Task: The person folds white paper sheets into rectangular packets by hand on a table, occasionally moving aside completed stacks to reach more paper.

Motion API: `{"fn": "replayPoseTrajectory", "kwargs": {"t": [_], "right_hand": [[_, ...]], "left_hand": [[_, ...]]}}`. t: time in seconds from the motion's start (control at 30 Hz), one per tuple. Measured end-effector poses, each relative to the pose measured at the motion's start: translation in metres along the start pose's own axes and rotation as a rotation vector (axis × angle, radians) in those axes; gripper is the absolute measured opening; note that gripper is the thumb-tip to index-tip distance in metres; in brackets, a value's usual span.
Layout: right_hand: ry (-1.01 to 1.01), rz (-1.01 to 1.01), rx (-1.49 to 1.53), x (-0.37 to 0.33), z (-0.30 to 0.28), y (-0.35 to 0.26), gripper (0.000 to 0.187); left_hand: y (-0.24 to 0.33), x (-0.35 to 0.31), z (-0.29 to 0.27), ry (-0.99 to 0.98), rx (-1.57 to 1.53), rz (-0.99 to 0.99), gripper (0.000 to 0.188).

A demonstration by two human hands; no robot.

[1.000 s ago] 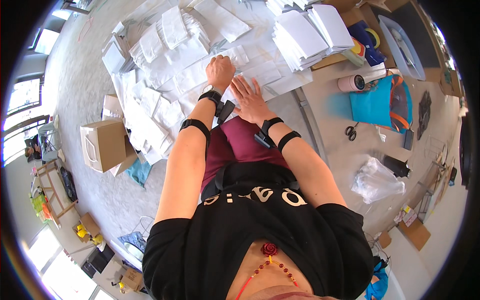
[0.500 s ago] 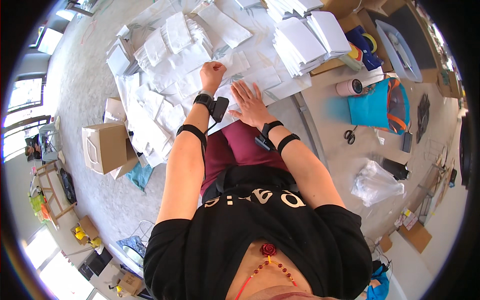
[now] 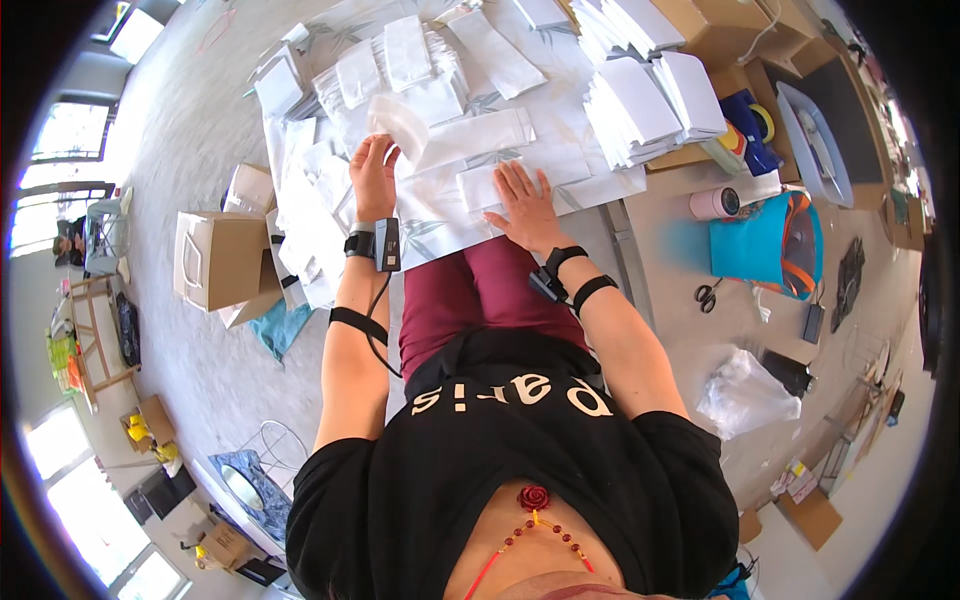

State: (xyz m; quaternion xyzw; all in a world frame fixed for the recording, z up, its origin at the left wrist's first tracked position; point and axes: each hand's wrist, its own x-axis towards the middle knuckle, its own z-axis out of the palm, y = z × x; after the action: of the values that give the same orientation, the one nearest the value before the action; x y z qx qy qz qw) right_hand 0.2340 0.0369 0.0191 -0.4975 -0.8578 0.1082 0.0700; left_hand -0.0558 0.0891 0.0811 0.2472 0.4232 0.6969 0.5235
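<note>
My left hand (image 3: 374, 178) is closed in a pinch at the edge of a thin, translucent white sleeve (image 3: 400, 128). That piece curls up off the table, and a long white sleeve (image 3: 480, 135) lies flat beside it; whether the two are joined I cannot tell. With fingers spread, my right hand (image 3: 528, 208) rests flat on another white sleeve (image 3: 478, 186) near the table's front edge. Beyond my left hand are fanned stacks of white sleeves (image 3: 405, 50). More loose ones (image 3: 310, 225) lie in a heap to its left.
Piles of folded white paper (image 3: 640, 100) stand at the table's far right, by cardboard boxes (image 3: 740, 30). Beyond the right edge are a pink cup (image 3: 714, 204), a blue bag (image 3: 765, 245) and black scissors (image 3: 707, 296). A cardboard box (image 3: 230, 262) stands at left.
My left hand has moved left, lifting the edge of a thin white sleeve, which now curls upward. My right hand stays flat on the sleeves. The whole view has shifted slightly.
</note>
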Motion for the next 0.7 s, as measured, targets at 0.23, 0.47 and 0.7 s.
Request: {"fn": "replayPoseTrajectory", "kwargs": {"t": [0.23, 0.47, 0.7], "right_hand": [[0.251, -0.006, -0.016, 0.01, -0.021, -0.016, 0.066], [0.471, -0.102, 0.837, 0.043, -0.122, -0.098, 0.028], [0.351, -0.065, 1.005, 0.041, -0.136, -0.116, 0.017]], "left_hand": [[0.045, -0.037, 0.005, 0.034, -0.056, 0.116, 0.003], [0.044, -0.085, 0.022, -0.009, 0.24, 0.181, 0.01], [0.027, -0.112, 0.037, -0.08, 0.456, 0.183, 0.013]]}}
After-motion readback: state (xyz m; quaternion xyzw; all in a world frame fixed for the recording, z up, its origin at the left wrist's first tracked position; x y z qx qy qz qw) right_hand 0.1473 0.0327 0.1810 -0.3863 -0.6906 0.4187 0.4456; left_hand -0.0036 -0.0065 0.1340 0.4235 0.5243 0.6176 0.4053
